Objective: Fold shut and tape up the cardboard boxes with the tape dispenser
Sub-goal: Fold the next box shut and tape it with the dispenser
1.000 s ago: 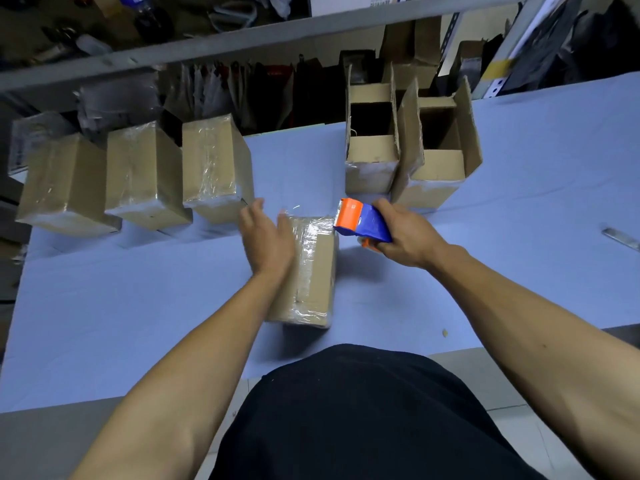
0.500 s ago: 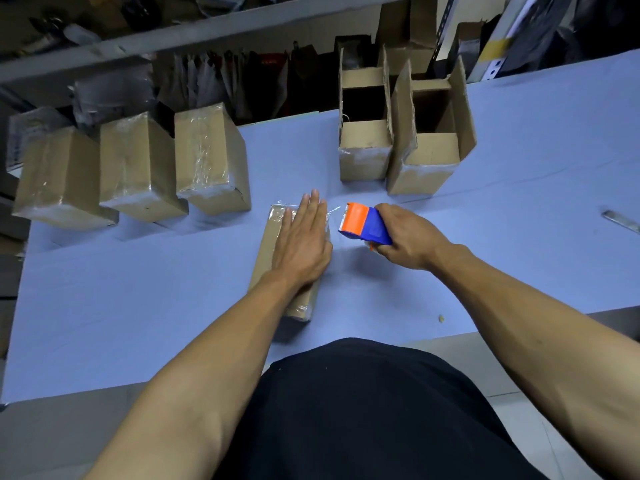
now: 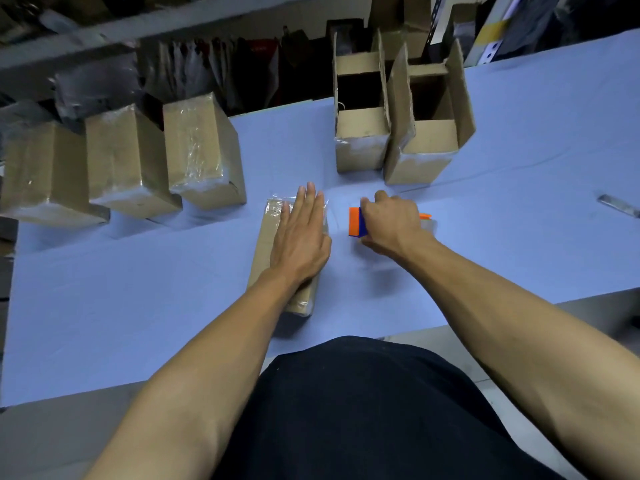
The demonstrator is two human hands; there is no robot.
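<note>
A shut, taped cardboard box (image 3: 268, 237) lies on its side on the blue table (image 3: 138, 306), in front of me. My left hand (image 3: 301, 237) rests flat on top of it, fingers spread. Just right of the box, my right hand (image 3: 391, 221) grips the orange and blue tape dispenser (image 3: 356, 221) low over the table. Two open boxes (image 3: 360, 143) (image 3: 426, 150) stand upright behind it, flaps up. Three taped boxes (image 3: 201, 150) (image 3: 121, 161) (image 3: 38, 171) sit in a row at the far left.
A metal strip (image 3: 620, 206) lies on the table at the far right. Shelving with bags and clutter (image 3: 207, 64) runs behind the table's far edge. The near table edge is close to my body.
My left hand slid from the box's left side onto its top and flattened out. The right hand drew the tape dispenser off the box, rightward and down to the table.
</note>
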